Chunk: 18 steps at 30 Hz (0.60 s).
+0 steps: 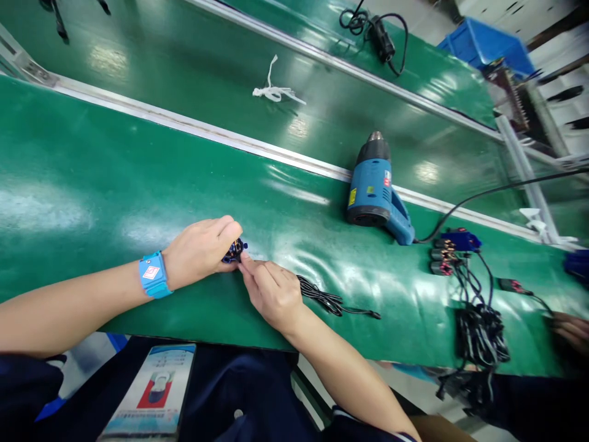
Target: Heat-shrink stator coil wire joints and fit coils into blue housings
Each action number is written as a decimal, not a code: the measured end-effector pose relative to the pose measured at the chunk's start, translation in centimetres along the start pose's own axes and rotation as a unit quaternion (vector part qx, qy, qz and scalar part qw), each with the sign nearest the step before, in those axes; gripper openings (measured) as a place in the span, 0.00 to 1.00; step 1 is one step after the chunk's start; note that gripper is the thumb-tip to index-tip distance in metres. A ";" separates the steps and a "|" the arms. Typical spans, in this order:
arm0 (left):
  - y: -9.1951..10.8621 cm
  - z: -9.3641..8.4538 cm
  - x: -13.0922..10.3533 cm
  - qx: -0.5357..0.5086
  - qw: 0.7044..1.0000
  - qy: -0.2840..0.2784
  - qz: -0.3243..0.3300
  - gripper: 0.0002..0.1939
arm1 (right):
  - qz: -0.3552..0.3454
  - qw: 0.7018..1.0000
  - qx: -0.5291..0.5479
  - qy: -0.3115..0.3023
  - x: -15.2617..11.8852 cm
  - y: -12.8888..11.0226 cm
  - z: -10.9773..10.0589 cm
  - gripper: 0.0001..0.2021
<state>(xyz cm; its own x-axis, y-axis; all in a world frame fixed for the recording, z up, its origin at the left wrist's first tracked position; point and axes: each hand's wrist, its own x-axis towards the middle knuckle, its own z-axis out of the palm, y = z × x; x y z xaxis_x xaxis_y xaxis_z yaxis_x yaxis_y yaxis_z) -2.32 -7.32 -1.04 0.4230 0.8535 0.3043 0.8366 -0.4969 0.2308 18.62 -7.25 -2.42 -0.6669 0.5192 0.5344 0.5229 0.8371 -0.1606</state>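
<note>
My left hand (205, 248), with a blue band (154, 274) at its wrist, is closed around a small round dark-blue part (235, 250) with copper-coloured bits showing inside. The thumb lies over the top of it. My right hand (273, 291) meets the part from the right, its thumb and fingertips pinched at the lower edge. What those fingertips grip is hidden. A bundled black cable (324, 298) lies on the green bench mat (138, 178) just beyond my right hand, partly covered by it; its plug end points right.
A blue heat gun (372, 184) stands nose-up by the metal rail, its cord running right. Farther right lie several blue parts with copper coils (444, 255) and black cable bundles (481, 334). Another person's hand (572, 331) is at the right edge. White ties (275, 92) lie beyond the rail.
</note>
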 end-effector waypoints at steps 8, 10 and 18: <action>0.3 0.1 0.0 -0.011 1.000 0.013 -0.006 0.15 | -0.126 0.971 -0.192 -0.071 0.6 -1.7 -1.8 0.08; 0.4 0.2 0.0 -0.015 1.000 0.013 -0.010 0.14 | -0.145 0.960 -0.224 -0.085 0.9 -2.2 -1.9 0.08; -0.2 0.3 -0.2 -0.029 0.999 0.036 0.007 0.19 | -0.132 0.974 -0.170 -0.066 1.0 -0.9 -1.7 0.08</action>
<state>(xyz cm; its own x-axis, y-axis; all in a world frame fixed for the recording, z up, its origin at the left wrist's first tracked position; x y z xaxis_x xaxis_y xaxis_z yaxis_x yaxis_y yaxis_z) -2.45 -7.36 -1.37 0.4070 0.8340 0.3725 0.8080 -0.5189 0.2791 18.37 -7.72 -0.36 -0.8533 0.3298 0.4039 0.4541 0.8507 0.2648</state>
